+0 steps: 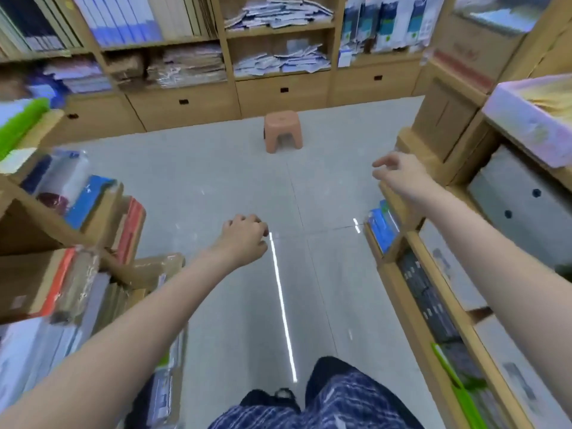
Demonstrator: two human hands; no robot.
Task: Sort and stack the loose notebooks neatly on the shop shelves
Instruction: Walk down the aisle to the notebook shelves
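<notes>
Loose notebooks (278, 12) lie in untidy heaps on the far wooden shelf, with a second messy pile of notebooks (280, 61) on the shelf below. My left hand (244, 239) hangs over the aisle floor with its fingers curled and nothing in it. Further forward on the right, my right hand (399, 174) hovers beside the corner of a shelf unit (433, 144), fingers loosely bent, holding nothing. Both hands are well short of the far shelves.
A small brown plastic stool (283, 131) stands on the grey tiled floor (235, 181) ahead. Wooden shelves packed with stationery (77, 196) line the left side, and shelves with grey boxes (520, 199) line the right. Closed drawers (182, 102) run under the far shelves.
</notes>
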